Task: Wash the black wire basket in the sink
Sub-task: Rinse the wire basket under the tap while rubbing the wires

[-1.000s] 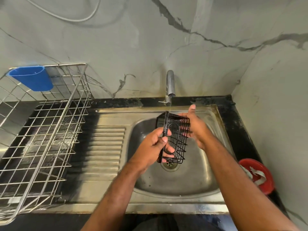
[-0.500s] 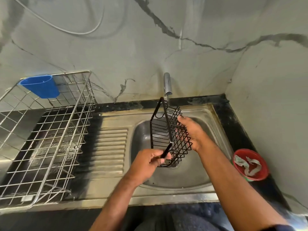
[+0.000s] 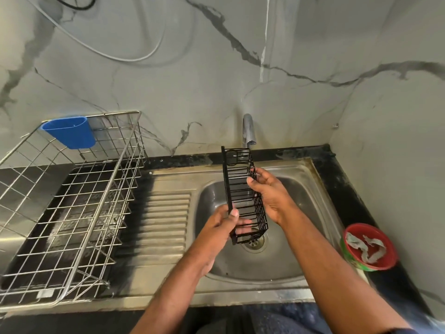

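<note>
Upended since before, black wire basket (image 3: 243, 194) held by both hands (image 3: 222, 221) (image 3: 269, 191).

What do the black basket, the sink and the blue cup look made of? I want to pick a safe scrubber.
Black basket: thin metal wire, apparently with a black coating; rigid straight rods, slight sheen. Sink: stainless steel by its look; dull grey brushed shine, pressed drain ridges. Blue cup: likely plastic; smooth, uniform colour, moulded rounded form. The coating would probably scratch most easily.
</note>
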The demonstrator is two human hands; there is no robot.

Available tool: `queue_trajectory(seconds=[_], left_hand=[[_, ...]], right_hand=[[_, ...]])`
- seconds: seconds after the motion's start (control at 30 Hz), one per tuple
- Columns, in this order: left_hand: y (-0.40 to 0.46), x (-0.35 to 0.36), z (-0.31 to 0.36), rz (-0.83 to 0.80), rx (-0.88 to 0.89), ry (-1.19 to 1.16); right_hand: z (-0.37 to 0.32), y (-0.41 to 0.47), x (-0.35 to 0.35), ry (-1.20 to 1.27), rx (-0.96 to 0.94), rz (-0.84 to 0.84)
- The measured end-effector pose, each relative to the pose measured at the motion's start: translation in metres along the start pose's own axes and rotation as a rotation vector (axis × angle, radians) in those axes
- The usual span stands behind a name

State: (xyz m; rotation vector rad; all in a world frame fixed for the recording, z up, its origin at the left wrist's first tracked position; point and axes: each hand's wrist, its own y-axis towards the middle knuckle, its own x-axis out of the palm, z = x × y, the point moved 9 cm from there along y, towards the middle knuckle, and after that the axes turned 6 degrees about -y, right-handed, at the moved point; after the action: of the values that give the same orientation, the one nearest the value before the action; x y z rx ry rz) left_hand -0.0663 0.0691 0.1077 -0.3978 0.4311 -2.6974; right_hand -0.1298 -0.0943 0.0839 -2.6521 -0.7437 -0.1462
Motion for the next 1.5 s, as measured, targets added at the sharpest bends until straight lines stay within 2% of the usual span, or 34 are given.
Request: queue_trajectory(seconds=[0.13, 0.53, 0.7, 0.83, 1.13, 1.33, 1.5], left_hand=[[0.011, 0.0, 0.0, 0.02, -0.003, -0.035], [0.028, 0.001, 0.003, 0.013, 0.056, 0.152], [0.029, 0.003, 0.001, -0.008, 0.058, 0.151], [0.029, 0.003, 0.002, -0.011, 0.075, 0.149], [0.028, 0.0, -0.003, -0.041, 0.058, 0.204], [0.032, -0.008, -0.008, 0.062, 0.02, 0.275], [0.033, -0.015, -0.013, 0.161, 0.002, 0.187]], right_hand=[[-0.004, 0.0, 0.003, 0.018, 0.007, -0.046], [0.01, 0.017, -0.005, 0.114, 0.053, -0.097], [0.013, 0.019, -0.008, 0.094, 0.027, -0.127], [0.012, 0.018, -0.005, 0.197, 0.032, -0.15], [0.007, 0.013, -0.012, 0.2, -0.018, -0.078], [-0.001, 0.003, -0.023, 0.146, -0.078, -0.006], [0.002, 0.0, -0.029, 0.097, -0.071, -0.003]])
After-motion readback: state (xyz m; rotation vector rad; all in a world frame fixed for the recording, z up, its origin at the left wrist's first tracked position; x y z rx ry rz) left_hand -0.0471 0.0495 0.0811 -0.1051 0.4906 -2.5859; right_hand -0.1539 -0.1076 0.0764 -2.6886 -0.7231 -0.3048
